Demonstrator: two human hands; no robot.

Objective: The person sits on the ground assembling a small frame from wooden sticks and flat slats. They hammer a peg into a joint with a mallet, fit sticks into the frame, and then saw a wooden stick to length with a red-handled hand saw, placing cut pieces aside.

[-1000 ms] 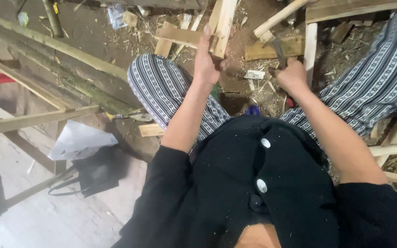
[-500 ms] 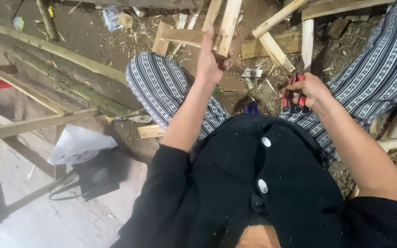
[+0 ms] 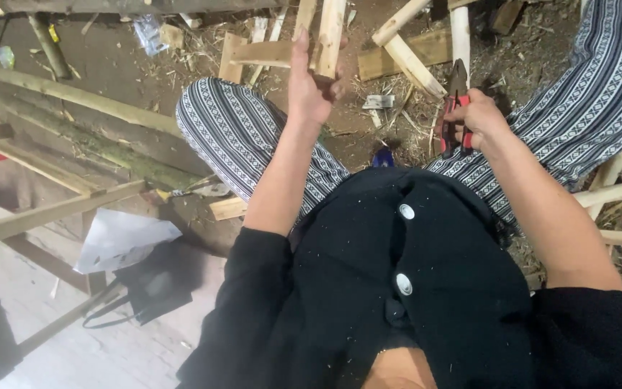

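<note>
Left hand (image 3: 309, 90) has a closed grip round a pale squared wooden stick (image 3: 330, 36), held upright-ish out in front, fingers wrapped on its lower end. Right hand (image 3: 478, 119) is clamped shut on red-handled pliers w/ dark jaws (image 3: 456, 101), jaws pointing up & away from the body; can't tell if the plier jaws are open or shut.

Head view only: the person sits w/ knees apart in patterned striped trousers (image 3: 242, 133) & a black top w/ white buttons (image 3: 406, 245). Stick & pliers are well apart, stick over the left knee, pliers over the right thigh. On the dirt floor (image 3: 109, 68) between the legs lie loose pale offcuts of wood (image 3: 412, 61) & a small grey metal piece (image 3: 379, 101). Long bamboo & timber poles (image 3: 73, 94) run along the left; a white paper sheet (image 3: 120, 238) rests on a dark bag (image 3: 152, 281) lower left.

Risks, as a guess: the stick is held only at its end, so it may twist or slip if the pliers bite it off-centre; fingers sit close to where the jaws would work, so a pinch is possible; splinters likely from rough wood. Loose offcuts underfoot could roll.
</note>
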